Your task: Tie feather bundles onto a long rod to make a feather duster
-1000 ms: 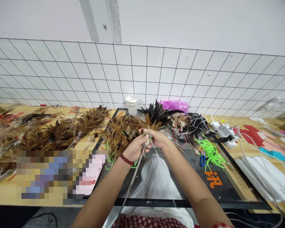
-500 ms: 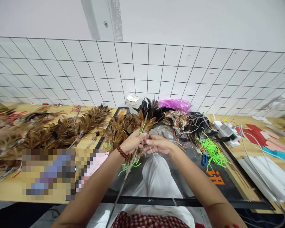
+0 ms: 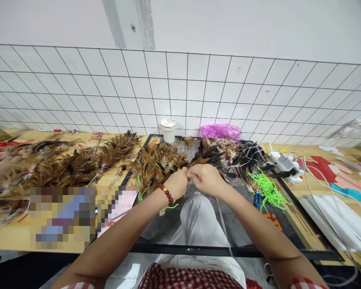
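Note:
My left hand, with a beaded bracelet on its wrist, is closed, its fingertips meeting those of my right hand. Both pinch at a feather bundle, whose black and brown tips stick out above my right hand; its bound end is hidden by my fingers. A thin clear strip hangs below my right wrist towards my lap. Left of my hands lies a heap of brown feathers, with bright green ties among them.
On the dark framed board are a lidded white cup, a pink plastic bag, green cords and blue thread snips. A power strip with cables lies right. Another person's hand touches feathers at far left.
The feather bundle, upright in my left hand before, now leans right behind my right hand. My fingers have closed together, and the long strip below my left hand has gone from there.

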`<state>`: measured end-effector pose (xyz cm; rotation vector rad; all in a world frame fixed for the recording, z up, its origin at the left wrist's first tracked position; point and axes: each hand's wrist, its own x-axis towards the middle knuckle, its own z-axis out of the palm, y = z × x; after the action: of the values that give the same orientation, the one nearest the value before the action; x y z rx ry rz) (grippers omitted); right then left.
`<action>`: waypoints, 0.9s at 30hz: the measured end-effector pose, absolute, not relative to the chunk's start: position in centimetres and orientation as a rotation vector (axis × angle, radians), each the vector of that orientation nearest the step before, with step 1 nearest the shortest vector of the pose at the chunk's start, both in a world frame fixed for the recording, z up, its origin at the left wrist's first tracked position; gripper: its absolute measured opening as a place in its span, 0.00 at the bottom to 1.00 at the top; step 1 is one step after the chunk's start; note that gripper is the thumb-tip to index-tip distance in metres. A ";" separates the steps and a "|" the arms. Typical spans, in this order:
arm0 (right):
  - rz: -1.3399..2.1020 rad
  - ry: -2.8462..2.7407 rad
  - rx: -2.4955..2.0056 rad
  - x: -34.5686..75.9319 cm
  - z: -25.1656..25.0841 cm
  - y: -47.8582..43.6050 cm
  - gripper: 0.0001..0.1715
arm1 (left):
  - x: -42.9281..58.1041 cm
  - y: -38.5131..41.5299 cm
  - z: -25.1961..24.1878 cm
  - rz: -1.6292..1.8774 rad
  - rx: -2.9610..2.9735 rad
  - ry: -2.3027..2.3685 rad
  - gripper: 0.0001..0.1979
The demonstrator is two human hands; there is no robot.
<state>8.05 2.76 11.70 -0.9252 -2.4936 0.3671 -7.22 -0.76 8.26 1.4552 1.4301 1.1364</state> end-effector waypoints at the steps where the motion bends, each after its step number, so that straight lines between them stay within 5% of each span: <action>1: 0.320 -2.484 -0.949 8.1 11.8 3.1 0.10 | -7.0 -1.1 8.5 1.143 1.504 1.431 0.19; 12: 0.300 -2.421 -0.761 8.4 11.2 3.8 0.11 | -7.2 -1.2 9.9 1.127 1.741 1.441 0.15; 22: 1.389 -2.082 -0.587 8.3 8.4 8.0 0.12 | -7.9 -4.1 12.0 0.876 2.299 1.258 0.02; 27: 1.553 -2.037 -0.731 9.5 6.4 7.9 0.12 | -8.2 -4.2 12.4 0.719 2.278 1.282 0.03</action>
<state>9.53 7.86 6.40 -0.7307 -2.0374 1.5529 -8.22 -4.24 12.37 2.2780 1.2823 0.7190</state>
